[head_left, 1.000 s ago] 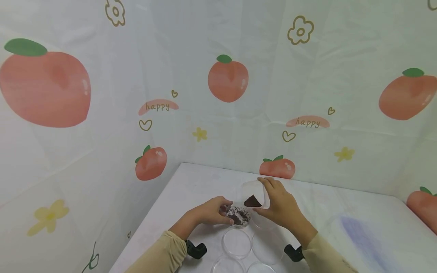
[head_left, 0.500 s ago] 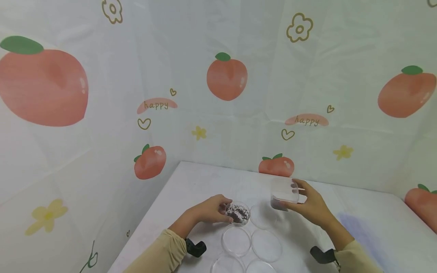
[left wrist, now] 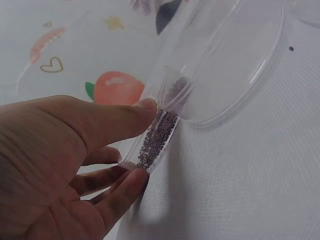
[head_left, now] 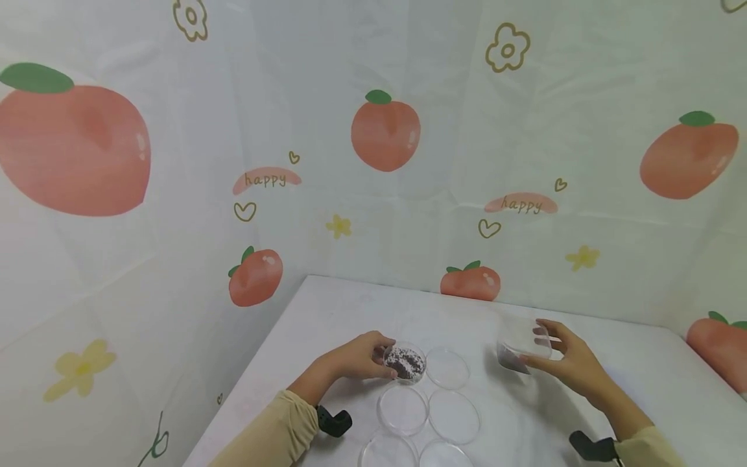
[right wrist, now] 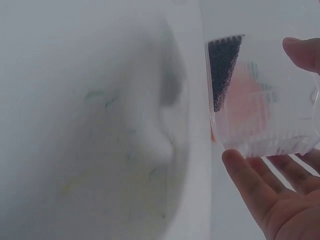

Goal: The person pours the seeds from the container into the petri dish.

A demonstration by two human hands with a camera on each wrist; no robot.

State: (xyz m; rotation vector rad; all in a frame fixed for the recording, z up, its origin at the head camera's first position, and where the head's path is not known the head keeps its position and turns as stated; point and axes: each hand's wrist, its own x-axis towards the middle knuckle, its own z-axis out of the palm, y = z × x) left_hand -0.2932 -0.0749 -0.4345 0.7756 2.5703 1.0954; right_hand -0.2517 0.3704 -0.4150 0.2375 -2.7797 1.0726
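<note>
My left hand (head_left: 355, 360) pinches the rim of a clear petri dish (head_left: 406, 364) between thumb and fingers. Small dark granules (left wrist: 159, 137) lie inside it, with white showing between them in the head view. To the right, my right hand (head_left: 574, 364) grips a clear plastic box (right wrist: 270, 117) above the table. The box is tilted, and dark granules (right wrist: 222, 67) are gathered in one of its corners. Beside the held dish stands another clear petri dish (head_left: 447, 368), without visible granules.
Several more clear dishes, such as a near left dish (head_left: 403, 410) and a near right dish (head_left: 454, 416), stand in two columns on the white table (head_left: 338, 305). One loose granule (left wrist: 291, 48) lies on the cloth. A fruit-patterned curtain (head_left: 408, 227) rises behind.
My right hand has carried the box away from above the granule-filled dish, rightward. The granules in the box have shifted. My left hand stays on the dish.
</note>
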